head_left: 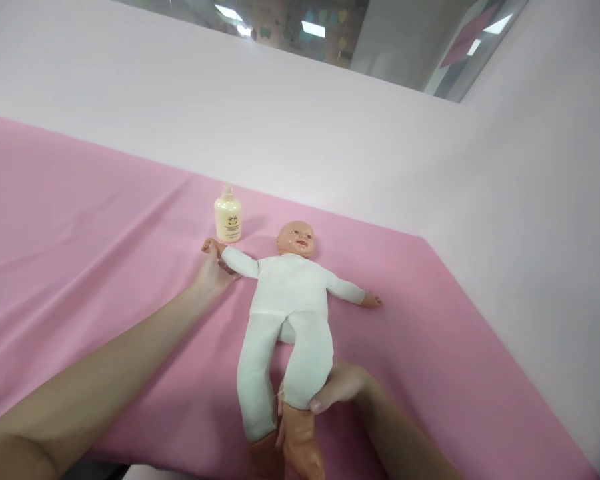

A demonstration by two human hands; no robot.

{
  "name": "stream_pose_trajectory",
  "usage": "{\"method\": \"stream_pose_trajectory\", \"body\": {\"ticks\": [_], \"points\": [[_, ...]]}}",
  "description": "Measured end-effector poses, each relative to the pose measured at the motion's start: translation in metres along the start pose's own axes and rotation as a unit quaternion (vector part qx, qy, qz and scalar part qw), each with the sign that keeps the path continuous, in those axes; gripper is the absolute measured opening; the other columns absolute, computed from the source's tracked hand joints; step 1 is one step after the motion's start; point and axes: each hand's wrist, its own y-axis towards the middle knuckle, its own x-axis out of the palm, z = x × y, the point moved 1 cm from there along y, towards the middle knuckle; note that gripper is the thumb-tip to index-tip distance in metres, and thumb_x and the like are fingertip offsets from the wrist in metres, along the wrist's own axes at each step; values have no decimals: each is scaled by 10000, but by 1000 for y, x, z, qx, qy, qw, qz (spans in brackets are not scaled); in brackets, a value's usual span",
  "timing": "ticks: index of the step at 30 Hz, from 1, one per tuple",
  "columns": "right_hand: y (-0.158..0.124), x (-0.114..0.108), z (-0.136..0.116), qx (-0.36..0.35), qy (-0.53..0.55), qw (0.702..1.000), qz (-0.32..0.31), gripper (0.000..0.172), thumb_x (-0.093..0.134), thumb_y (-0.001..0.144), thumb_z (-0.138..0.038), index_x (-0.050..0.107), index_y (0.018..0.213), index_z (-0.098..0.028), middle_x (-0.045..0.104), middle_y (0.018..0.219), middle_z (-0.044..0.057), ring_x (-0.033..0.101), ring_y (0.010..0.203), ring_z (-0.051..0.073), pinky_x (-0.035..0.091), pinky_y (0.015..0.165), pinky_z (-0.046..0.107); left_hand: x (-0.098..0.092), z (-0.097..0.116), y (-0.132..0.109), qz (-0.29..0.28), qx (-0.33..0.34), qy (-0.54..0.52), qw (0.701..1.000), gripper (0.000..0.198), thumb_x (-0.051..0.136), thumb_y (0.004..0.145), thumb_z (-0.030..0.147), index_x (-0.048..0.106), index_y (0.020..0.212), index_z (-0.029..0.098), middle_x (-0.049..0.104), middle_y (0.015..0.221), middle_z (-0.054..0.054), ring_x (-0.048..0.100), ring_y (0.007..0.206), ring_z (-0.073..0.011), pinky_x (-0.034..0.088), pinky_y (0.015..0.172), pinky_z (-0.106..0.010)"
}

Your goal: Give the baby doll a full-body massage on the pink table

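While the baby doll (290, 293) lies on its back in the middle of the pink sheet (80, 227), head pointing to 12 o'clock and feet to 6 o'clock, both of your hands are on it. Your left hand (214, 270) reaches out to the doll's arm at about 10 o'clock from its chest; the fingers curl loosely around the doll's small hand and wrist, where the white sleeve ends. Your right hand (341, 387) sits at 5 o'clock from the doll's body, cupped under the lower part of one leg, with the thumb pressed against the white trouser cuff just above the bare foot. The fingers beneath the leg are hidden, so you cannot tell how tightly they close. The doll's other arm stretches flat toward 3 o'clock, touching only the sheet. A cream-coloured lotion bottle (228, 217) stands upright at 11 o'clock from the doll's head, just beyond your left hand and near the pale wall (330, 133).
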Motion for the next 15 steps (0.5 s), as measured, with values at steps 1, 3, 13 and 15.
{"method": "stream_pose_trajectory", "body": {"ticks": [1,3,13,15], "points": [[0,-1,-1,19,-6,1000,-18,509,717,813,-566,673,1053,-119,715,986,142,689,1067,256,523,953,337,0,0,1,4,-16,-13,1000,492,383,983,643,587,1198,251,647,1168,-114,687,1020,-241,614,805,-386],[-1,-3,-3,59,-7,997,-48,504,705,835,-542,670,1098,-114,705,1064,141,658,1141,244,488,1014,333,0,1,2,0,-30,-28,999,493,384,983,641,591,1198,249,642,1218,-122,673,1085,-262,614,837,-412],[-6,-6,1,94,-9,995,-35,556,747,816,-514,676,1175,-97,700,1165,133,624,1204,234,454,1049,296,2,2,0,6,-34,-44,998,479,403,981,630,601,1206,257,612,1311,-120,599,1246,-288,579,953,-456],[-6,-6,2,94,-10,995,-32,554,748,816,-517,679,1169,-95,699,1169,134,629,1196,232,456,1047,290,3,2,1,8,-36,-48,998,484,388,984,632,601,1208,259,615,1299,-116,593,1256,-287,578,959,-456]]}}
